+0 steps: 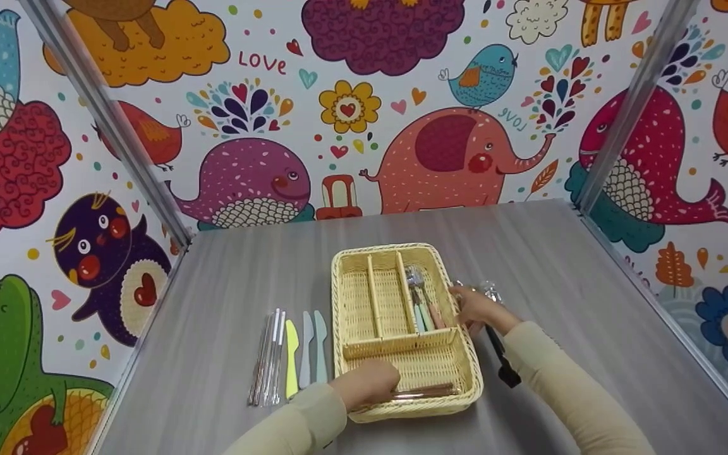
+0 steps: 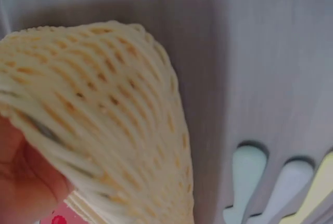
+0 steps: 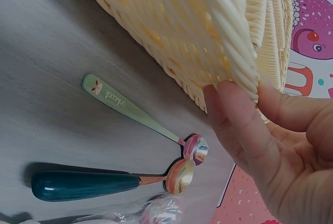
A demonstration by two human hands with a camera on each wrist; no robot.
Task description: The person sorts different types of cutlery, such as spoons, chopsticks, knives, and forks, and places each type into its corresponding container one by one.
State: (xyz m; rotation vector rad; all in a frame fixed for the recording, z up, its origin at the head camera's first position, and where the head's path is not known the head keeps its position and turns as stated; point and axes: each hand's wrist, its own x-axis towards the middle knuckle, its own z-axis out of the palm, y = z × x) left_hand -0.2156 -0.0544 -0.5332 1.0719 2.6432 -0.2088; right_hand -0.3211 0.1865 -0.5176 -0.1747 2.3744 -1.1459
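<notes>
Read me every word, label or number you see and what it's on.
"LOVe": back wall, red letters.
"LOVe", seemingly mirrored: back wall, by the elephant.
"onlycook", probably: green spoon.
Blue bird: marks too small to read.
Right wall: partly hidden letters, unreadable.

Grey wood-grain counter (image 1: 231, 278) bearing a wicker basket (image 1: 421, 412); left, slender rods (image 1: 267, 357), a yellow knife (image 1: 291, 360) and two pale knives (image 1: 305, 360); right, a light-green-handled spoon (image 3: 135, 112) and a dark-green-handled spoon (image 3: 86, 184).
</notes>
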